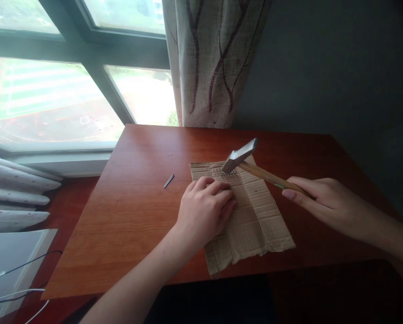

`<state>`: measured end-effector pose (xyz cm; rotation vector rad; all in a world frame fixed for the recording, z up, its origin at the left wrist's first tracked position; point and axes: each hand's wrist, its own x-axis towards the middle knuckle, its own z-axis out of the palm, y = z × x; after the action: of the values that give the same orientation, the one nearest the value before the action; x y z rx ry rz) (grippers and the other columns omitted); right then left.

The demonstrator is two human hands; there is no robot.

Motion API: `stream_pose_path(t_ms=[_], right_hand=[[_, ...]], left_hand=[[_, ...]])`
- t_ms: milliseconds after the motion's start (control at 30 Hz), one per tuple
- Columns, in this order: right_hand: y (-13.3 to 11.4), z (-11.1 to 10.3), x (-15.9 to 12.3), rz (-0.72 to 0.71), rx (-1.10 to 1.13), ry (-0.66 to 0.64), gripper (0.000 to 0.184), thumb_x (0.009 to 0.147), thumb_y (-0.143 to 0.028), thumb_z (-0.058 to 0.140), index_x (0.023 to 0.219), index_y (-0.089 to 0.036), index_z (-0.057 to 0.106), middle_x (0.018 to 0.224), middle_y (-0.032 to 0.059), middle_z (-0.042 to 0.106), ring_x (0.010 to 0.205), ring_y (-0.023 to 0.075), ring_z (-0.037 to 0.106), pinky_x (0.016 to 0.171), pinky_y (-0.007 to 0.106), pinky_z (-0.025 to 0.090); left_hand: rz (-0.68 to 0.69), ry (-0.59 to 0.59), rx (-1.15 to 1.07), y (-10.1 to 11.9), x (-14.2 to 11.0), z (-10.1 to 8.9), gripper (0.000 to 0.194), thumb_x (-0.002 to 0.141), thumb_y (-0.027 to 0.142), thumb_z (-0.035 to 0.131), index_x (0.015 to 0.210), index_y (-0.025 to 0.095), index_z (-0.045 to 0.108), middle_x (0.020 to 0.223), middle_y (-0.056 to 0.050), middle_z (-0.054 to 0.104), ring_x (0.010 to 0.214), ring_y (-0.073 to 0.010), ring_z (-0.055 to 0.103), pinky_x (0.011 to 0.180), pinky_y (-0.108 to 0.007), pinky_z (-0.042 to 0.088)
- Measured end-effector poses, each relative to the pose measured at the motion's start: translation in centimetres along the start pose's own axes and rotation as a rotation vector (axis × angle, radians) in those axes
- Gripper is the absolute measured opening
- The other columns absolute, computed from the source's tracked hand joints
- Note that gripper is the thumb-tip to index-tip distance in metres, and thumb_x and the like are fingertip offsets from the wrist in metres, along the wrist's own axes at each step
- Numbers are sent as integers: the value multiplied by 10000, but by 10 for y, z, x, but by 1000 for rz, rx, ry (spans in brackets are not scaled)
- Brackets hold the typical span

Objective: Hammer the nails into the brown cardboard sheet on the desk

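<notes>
A creased, torn-edged piece of cardboard (251, 220) lies on the table, with a patch of small dark holes or studs near its far edge. My left hand (204, 204) presses down on its left part, fingers bent and close together; what is under the fingers is hidden. My right hand (323, 202) is closed around the end of a wooden-handled hammer (240, 155). The hammer's metal head is tilted, its lower end over the dotted patch, just beyond my left fingers. I cannot tell whether it touches. A short thin metal rod (169, 181) lies left of the cardboard.
The reddish-brown wooden table (133, 193) ends at a near edge below my arms. Behind it hangs a patterned curtain (218, 67) beside a large window (52, 99). Several cables (22, 294) run low at the left, by a white panel (15, 252).
</notes>
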<state>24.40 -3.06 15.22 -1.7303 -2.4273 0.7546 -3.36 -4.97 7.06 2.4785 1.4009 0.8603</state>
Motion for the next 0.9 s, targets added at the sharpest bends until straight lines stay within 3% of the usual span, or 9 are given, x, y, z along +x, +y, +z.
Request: stream_pose_path(t_ms=[133,767,900], right_hand=[[0,0,1,-11,-3,-45,484,1032,-620,435,756,-235,532,633,-20,545,580,160,532,575,311,357],[2,7,4,-26,34,2,520,1011,-647,450,708,-234,539,590,-22,524,528,144,505,543,299,344],[5,3,1,-21,43,61,511,1004,-639,475,698,-234,533,566,-28,496,497,134,478,503,292,329]], left_hand=[[1,-7,4,0,0,0,175,982,315,613,998,257,778,1160,-12,785,1027,-267,642,842,-453,533],[3,-3,25,-1,0,1,175,982,324,616,1009,262,777,1170,11,782,1032,-260,642,843,-442,529],[6,3,14,-1,-1,2,184,987,330,607,1016,265,777,1166,15,783,1022,-257,641,835,-437,526]])
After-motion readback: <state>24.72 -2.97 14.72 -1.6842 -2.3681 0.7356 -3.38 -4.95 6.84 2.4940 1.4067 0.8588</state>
